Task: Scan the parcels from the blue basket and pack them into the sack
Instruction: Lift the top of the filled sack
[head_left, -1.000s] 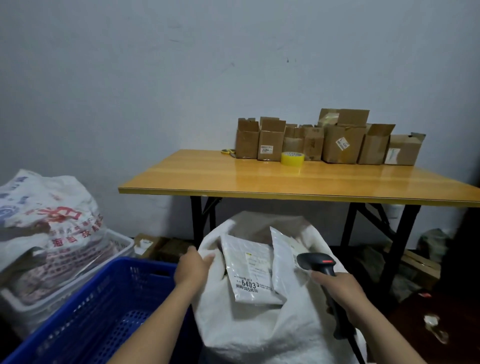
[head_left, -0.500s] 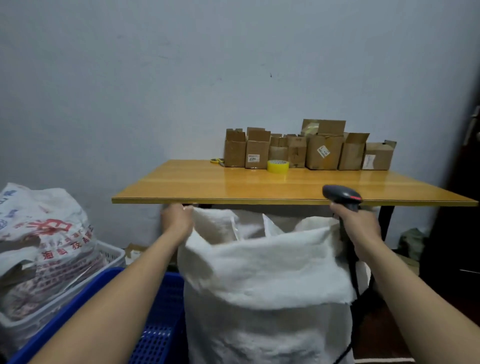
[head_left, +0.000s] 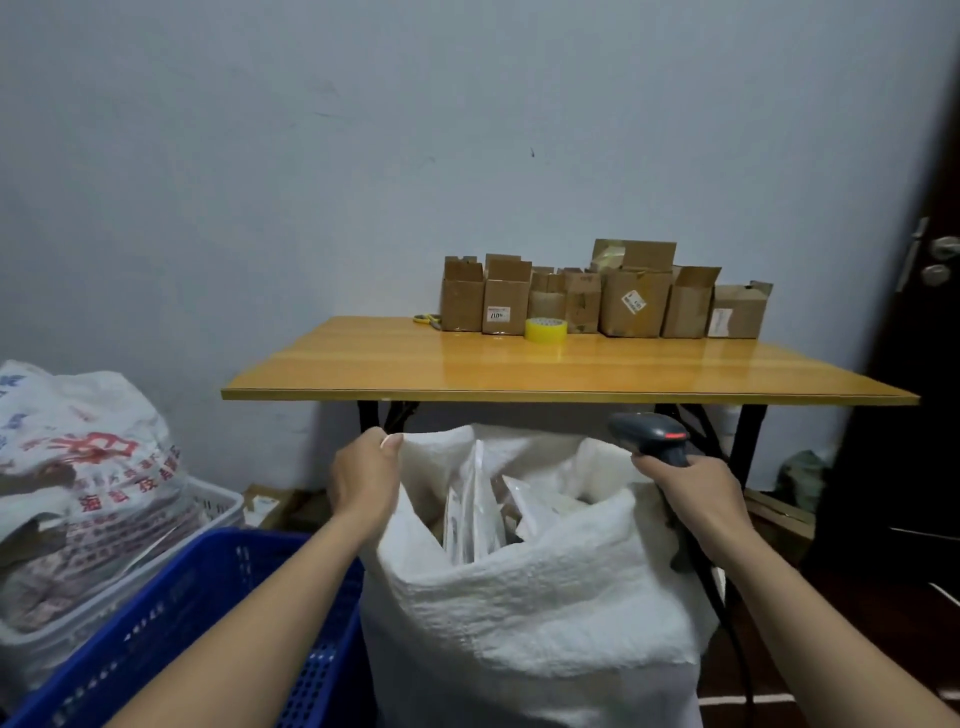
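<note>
Head view looks down over both forearms at a white woven sack (head_left: 519, 613) standing on the floor in front of a wooden counter (head_left: 519, 369). The left hand (head_left: 363, 480) is curled round the sack's rim on the left side and holds the mouth open. The right hand (head_left: 691, 493) is wrapped round the handle of a barcode scanner (head_left: 649, 436), right beside the sack's right rim; whether it also pinches the fabric I cannot tell. The hands are well apart, one on each side of the opening

Several white parcels (head_left: 475, 509) stand on edge inside the sack, filling it close to the top. The blue basket (head_left: 171, 623) sits just left of the sack, touching it, and the part of its inside that shows holds no parcel, though the left arm hides a good share of it

Judging from this, the scanning and packing look mostly done, perhaps fully. What seems left is checking the basket for any last parcel, then settling the load and closing the sack

Cardboard boxes (head_left: 634, 296) and a yellow tape roll (head_left: 544, 331) sit at the back of the counter, and a printed bag (head_left: 78, 457) lies in a white crate on the far left
</note>
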